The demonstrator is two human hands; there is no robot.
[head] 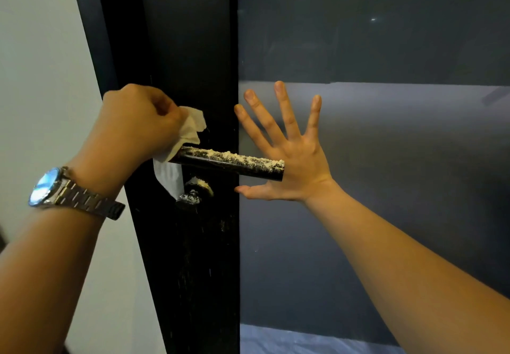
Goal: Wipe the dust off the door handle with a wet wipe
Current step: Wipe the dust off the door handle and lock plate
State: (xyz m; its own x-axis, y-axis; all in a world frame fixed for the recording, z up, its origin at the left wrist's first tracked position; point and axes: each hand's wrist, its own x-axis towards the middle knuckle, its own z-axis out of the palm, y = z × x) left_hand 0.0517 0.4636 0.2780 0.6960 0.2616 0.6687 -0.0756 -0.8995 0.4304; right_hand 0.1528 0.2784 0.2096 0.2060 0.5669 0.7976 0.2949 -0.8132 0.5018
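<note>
left hand (138, 127) pinches wet wipe (190, 126) at root of door handle (234, 162); right hand (298, 155) splayed past its tip.

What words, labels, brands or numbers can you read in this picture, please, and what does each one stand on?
No text can be read anywhere in this view.
The wristwatch dial is washed out by glare, so any brand or numerals are unreadable.
The door handle shows only dust, no legible marking.
The wet wipe and the door show no print.
</note>
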